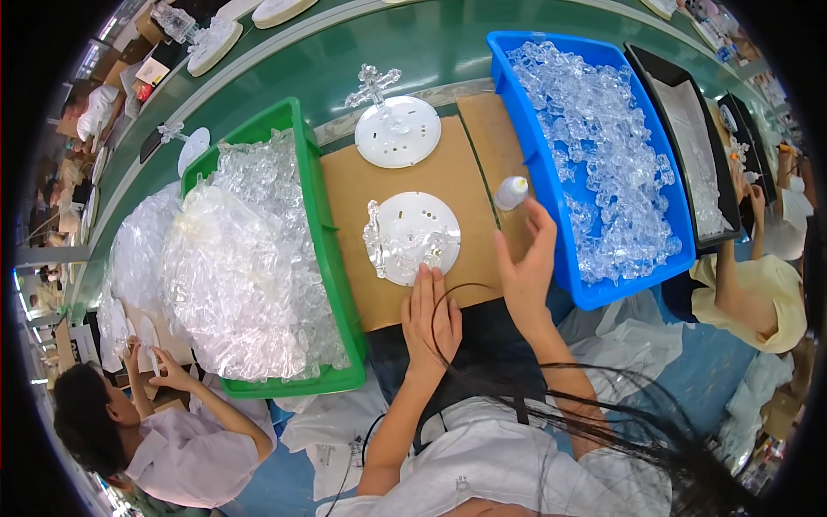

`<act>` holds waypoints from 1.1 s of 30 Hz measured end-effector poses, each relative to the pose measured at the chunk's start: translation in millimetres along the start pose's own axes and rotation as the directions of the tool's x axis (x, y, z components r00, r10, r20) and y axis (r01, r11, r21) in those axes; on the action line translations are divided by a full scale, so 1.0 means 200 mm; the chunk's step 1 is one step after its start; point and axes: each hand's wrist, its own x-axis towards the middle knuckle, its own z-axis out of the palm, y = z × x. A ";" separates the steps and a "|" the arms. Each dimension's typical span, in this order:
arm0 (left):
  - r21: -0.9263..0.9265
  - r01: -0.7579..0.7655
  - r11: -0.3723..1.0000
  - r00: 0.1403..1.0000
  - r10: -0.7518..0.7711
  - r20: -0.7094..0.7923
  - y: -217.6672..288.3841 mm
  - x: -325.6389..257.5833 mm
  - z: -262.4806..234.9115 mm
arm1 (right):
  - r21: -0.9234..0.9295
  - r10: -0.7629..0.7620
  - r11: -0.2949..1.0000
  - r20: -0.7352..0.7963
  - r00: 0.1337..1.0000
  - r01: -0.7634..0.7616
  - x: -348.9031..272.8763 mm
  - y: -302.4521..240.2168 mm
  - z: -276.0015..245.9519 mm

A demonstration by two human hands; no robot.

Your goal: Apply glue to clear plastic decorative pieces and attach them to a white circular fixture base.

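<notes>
My left hand [433, 323] lies with its fingers stretched out at the near edge of a round white plate [412, 226]. Its fingertips touch a small clear plastic piece [434, 255] on that plate. A longer clear plastic piece [374, 239] rests across the plate's left edge. To the right, my right hand [530, 267] is open, thumb and fingers apart, with nothing between them. Just beyond its fingertips is a small white bottle [511, 192] with a yellowish tip. Farther off, a second white plate [398, 142] bears an upright clear branched plastic part [376, 86].
Brown cardboard [345, 185] covers the work spot. On the left a green bin [332, 284] holds bagged clear parts; on the right a blue bin [538, 138] holds loose ones. Beyond it stands a black tray [724, 194]. Co-workers sit on both sides. Loose hair crosses my right forearm.
</notes>
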 end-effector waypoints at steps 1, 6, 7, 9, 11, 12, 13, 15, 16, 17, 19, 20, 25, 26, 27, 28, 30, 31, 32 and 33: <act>0.026 -0.001 1.000 1.000 0.001 0.005 0.01 0.00 -0.01 | 0.017 -0.013 1.000 -0.017 1.000 0.013 0.03 0.02 0.03; 0.002 0.001 1.000 1.000 -0.001 0.008 0.00 0.00 0.00 | -0.076 0.020 0.997 -0.020 1.000 -0.021 0.17 0.11 0.14; 0.001 -0.008 1.000 1.000 0.008 0.002 0.01 0.01 0.00 | -0.134 0.017 0.991 -0.007 1.000 -0.018 0.20 0.16 0.15; 0.013 -0.012 1.000 1.000 0.012 0.002 0.01 0.01 0.00 | -0.186 0.018 0.982 0.005 1.000 -0.017 0.21 0.17 0.15; 0.024 -0.015 1.000 1.000 0.015 0.001 0.02 0.01 0.00 | -0.142 -0.006 0.990 0.038 0.999 0.012 0.18 0.17 0.13; 0.036 -0.010 0.999 1.000 0.010 -0.002 0.00 0.01 0.00 | -0.136 -0.004 0.991 0.041 0.999 0.010 0.14 0.15 0.10; 0.027 -0.003 1.000 1.000 0.003 -0.007 -0.01 0.00 0.01 | -0.053 -0.004 0.999 0.110 0.994 0.010 0.07 0.10 0.03; 0.018 -0.011 1.000 1.000 0.011 -0.020 0.00 0.01 0.00 | 0.021 -0.007 1.000 0.177 0.984 0.003 -0.04 0.03 -0.12; 0.013 -0.014 1.000 0.999 0.015 -0.032 0.00 0.00 -0.01 | -0.008 0.001 1.000 0.255 0.967 0.001 -0.10 0.00 -0.18; 0.014 -0.015 1.000 1.000 0.015 -0.019 0.00 0.00 -0.01 | -0.038 0.017 0.999 0.325 0.945 -0.005 -0.13 -0.01 -0.22; 0.052 -0.012 0.999 1.000 0.012 -0.004 0.00 0.00 0.00 | -0.086 0.046 0.996 0.347 0.937 -0.017 -0.16 -0.01 -0.23; 0.052 -0.014 0.999 1.000 0.014 0.003 0.00 0.00 0.00 | -0.132 0.058 0.991 0.364 0.930 -0.011 -0.17 -0.02 -0.23; 0.010 0.000 1.000 1.000 0.000 -0.011 0.00 -0.01 -0.01 | -0.127 -0.013 0.990 0.386 0.922 0.067 -0.16 0.01 -0.17; -0.007 0.008 1.000 1.000 -0.008 -0.006 0.01 -0.01 -0.01 | -0.112 -0.025 0.991 0.388 0.921 0.074 -0.16 0.02 -0.17; -0.007 0.008 1.000 1.000 -0.008 -0.002 0.01 0.00 -0.01 | -0.098 -0.036 0.992 0.389 0.920 0.080 -0.16 0.02 -0.18; -0.011 0.012 1.000 1.000 -0.012 0.001 0.01 0.00 0.00 | -0.099 -0.031 0.992 0.390 0.920 0.075 -0.16 0.02 -0.18; -0.006 0.017 1.000 1.000 -0.017 0.008 0.02 0.00 -0.01 | -0.091 -0.012 0.994 0.402 0.916 0.053 -0.17 0.01 -0.18; -0.010 0.021 1.000 1.000 -0.021 0.013 0.02 0.01 -0.01 | -0.088 -0.007 0.995 0.403 0.915 0.047 -0.18 0.01 -0.18; -0.014 0.026 1.000 1.000 -0.025 0.018 0.03 0.01 -0.01 | -0.079 -0.005 0.996 0.400 0.916 0.041 -0.18 0.01 -0.19; -0.009 0.027 1.000 0.999 -0.026 0.022 0.03 0.01 -0.01 | -0.071 -0.004 0.997 0.397 0.918 0.034 -0.19 0.01 -0.19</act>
